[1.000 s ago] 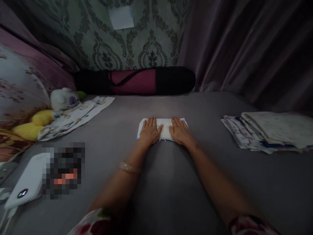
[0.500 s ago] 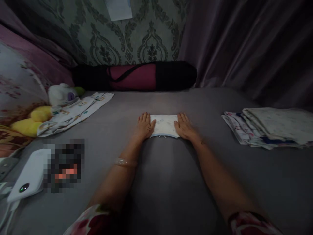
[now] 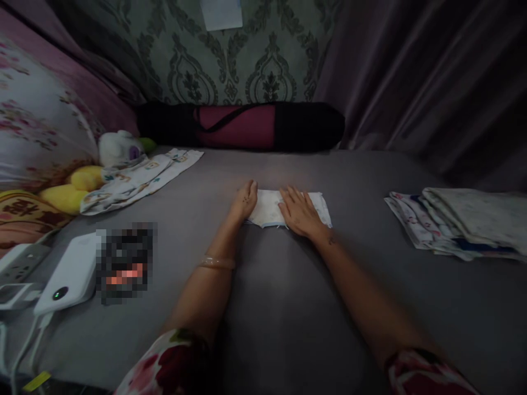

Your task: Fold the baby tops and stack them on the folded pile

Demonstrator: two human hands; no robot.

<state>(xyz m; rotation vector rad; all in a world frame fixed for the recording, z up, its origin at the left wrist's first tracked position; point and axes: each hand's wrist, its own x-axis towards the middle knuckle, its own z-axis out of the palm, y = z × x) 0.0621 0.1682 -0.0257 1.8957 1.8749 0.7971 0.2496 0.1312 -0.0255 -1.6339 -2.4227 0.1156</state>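
Observation:
A small folded white garment with a faint print and blue trim along its near edge lies on the grey bed sheet in front of me. My left hand is turned on its side at the garment's left edge, fingers together around that edge, their tips mostly hidden. The near left corner looks slightly raised there. Pressed flat across the right half is my right hand, with its fingers a little apart. White fabric shows beyond it to the right.
Folded cloths lie stacked at right. A printed cloth and plush toys are at left. Nearer stand a white power bank and a power strip with cables. A black and maroon bag lies along the wall.
My right hand has moved inward onto the garment from its right edge. My left hand has rolled from lying flat onto its side. The view has shifted slightly left.

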